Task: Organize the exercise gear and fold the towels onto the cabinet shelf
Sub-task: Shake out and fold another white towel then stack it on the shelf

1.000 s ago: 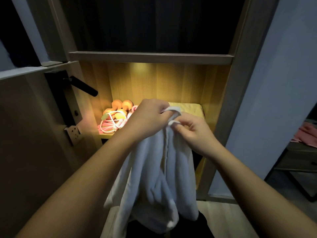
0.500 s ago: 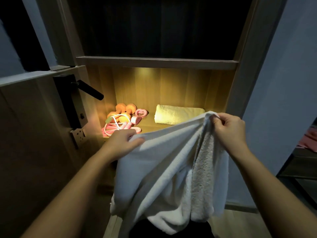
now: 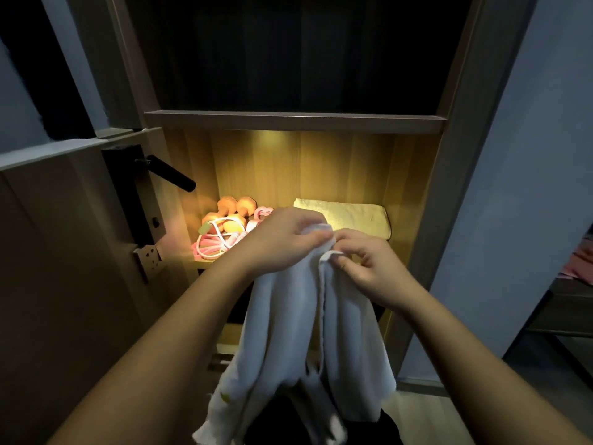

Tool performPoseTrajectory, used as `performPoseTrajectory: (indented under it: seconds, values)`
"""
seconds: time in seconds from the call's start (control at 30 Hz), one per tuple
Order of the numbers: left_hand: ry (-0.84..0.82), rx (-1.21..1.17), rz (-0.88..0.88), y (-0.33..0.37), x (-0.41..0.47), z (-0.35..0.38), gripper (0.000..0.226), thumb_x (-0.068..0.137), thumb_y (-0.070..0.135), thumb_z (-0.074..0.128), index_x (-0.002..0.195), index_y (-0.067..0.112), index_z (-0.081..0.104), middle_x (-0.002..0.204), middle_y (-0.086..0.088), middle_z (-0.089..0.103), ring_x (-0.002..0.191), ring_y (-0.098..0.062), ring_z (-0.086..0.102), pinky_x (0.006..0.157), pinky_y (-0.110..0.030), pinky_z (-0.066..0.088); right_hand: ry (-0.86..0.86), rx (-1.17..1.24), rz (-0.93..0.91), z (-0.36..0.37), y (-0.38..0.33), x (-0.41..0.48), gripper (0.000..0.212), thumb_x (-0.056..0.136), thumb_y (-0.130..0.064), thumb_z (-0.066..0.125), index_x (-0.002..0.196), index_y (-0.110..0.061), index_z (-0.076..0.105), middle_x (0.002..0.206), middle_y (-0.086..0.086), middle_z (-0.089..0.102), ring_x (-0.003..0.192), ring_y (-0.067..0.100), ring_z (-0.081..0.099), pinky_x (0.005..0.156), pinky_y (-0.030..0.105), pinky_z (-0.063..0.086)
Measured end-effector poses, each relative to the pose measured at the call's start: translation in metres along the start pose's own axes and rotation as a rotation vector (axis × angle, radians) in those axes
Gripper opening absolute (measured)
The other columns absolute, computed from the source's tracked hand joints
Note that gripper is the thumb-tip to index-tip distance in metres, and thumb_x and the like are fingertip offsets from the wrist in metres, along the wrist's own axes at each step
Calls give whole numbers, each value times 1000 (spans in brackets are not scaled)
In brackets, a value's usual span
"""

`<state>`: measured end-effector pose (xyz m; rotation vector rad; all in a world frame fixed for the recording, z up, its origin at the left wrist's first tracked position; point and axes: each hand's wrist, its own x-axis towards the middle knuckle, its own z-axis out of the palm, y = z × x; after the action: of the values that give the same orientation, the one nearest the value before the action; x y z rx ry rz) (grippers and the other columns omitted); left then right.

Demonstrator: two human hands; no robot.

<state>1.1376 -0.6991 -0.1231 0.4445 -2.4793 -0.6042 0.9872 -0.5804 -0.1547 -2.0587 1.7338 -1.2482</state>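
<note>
No writing, label, brand, number or sign can be read anywhere in the view. A small yellow-green mark on the hanging white terry towel (image 3: pixel 288 316), near its lower left edge, is too blurred to tell whether it is print. The pale green tab (image 3: pixel 205 228) on the white cord (image 3: pixel 208 247), at the left of the lit wooden cabinet shelf (image 3: pixel 196 261), shows no legible lettering.
</note>
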Motion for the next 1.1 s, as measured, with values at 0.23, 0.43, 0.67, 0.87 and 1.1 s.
performPoseTrajectory:
  seconds: [0.23, 0.43, 0.67, 0.87, 1.1]
  values:
    - [-209, 121, -179, -36, -15, 7, 44, 89, 46, 63, 74, 5, 63, 70, -10, 57, 63, -19, 51, 59, -38, 34, 356, -53, 103, 0, 25, -2, 18, 93, -4, 59, 89, -15, 73, 90, -8, 63, 88, 2, 58, 73, 6, 42]
    - [-156, 26, -353, -69, -33, -6, 70, 64, 74, 55, 80, 7, 65, 73, -5, 57, 65, -6, 51, 61, -29, 35, 621, -81, 167, -20, 58, -9, 23, 93, -4, 60, 83, -23, 69, 85, -14, 62, 83, -14, 57, 70, -1, 37]
    - [-219, -252, -357, -80, -40, -14, 48, 76, 56, 67, 78, 8, 63, 71, 1, 55, 65, -8, 51, 64, -29, 38, 665, -97, 228, -25, 65, -13, 22, 92, -3, 59, 82, -19, 69, 90, -3, 63, 83, 7, 59, 71, 0, 39]
    - [46, -465, -250, -37, -17, -11, 24, 89, 43, 61, 69, 31, 67, 66, 15, 60, 62, 1, 56, 60, -18, 42, 271, 34, 84, -24, 25, -12, 30, 94, -7, 56, 75, -26, 68, 132, -9, 55, 125, 5, 46, 101, 22, 37]
    - [-213, -210, -102, 7, 10, -11, 19, 96, 28, 58, 82, 26, 70, 72, 16, 63, 67, 3, 55, 62, -14, 40, -21, 119, 14, -11, -5, -2, 17, 95, -5, 57, 93, -1, 73, 103, 6, 65, 100, 19, 59, 88, 36, 47]
